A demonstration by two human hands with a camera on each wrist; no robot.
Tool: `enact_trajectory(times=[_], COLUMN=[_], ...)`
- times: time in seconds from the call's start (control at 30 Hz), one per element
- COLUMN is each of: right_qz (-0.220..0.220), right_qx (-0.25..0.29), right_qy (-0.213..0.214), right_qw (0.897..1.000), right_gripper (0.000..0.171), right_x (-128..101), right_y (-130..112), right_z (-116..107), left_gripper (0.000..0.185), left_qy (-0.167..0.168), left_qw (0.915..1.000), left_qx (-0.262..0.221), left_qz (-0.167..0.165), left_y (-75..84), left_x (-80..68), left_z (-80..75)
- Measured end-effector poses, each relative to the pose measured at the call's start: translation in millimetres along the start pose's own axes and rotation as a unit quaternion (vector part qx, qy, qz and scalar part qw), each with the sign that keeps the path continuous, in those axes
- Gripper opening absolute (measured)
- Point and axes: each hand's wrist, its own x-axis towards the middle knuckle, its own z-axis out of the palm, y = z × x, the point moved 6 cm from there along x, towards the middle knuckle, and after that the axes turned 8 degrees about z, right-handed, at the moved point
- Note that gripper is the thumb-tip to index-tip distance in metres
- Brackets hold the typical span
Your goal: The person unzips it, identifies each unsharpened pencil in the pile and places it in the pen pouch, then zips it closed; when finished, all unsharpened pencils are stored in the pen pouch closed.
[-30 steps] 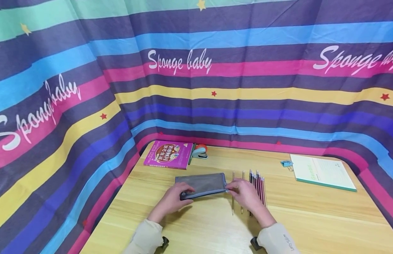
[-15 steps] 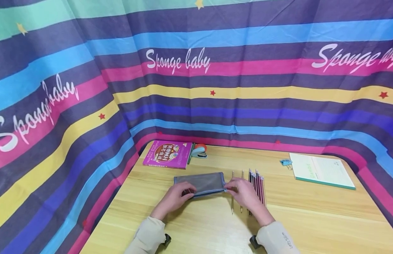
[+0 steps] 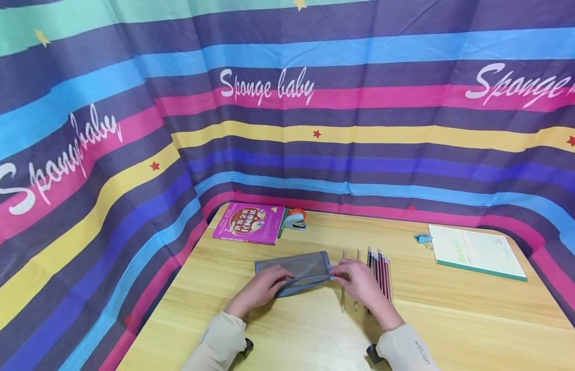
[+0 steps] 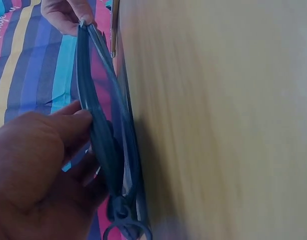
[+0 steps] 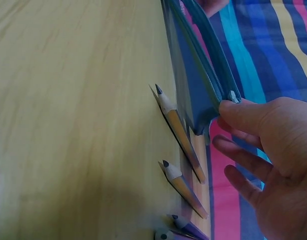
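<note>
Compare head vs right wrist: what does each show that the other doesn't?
Head only: left hand gripping the pouch's near edge, book, notebook, the full pencil row. Right wrist only: sharpened pencil tips close up and the zipper teeth along the pouch's top edge. Both: right hand pinching the pouch at its right end, on the table.
</note>
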Motion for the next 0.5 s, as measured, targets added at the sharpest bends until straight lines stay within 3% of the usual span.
enact_trajectory(times=[0.33,0.5], right_qz=[0.002,0.001], right_qx=[0.016,0.025], right_qy=[0.0,-0.011], right_qw=[1.0,1.0], right_gripper=[0.021,0.022], right_x=[-0.1,0.4], right_y=[2.2,2.6], right_z=[0.7,2.0], left_gripper=[0.018,0.015], left_qy=[-0.022,-0.024], left_qw=[0.9996,0.9995], left_qx=[0.005,-0.019], left_qz=[0.014,-0.004], left_y=[2.1,-0.9], left_x=[3.7,4.6], left_z=[1.9,3.1])
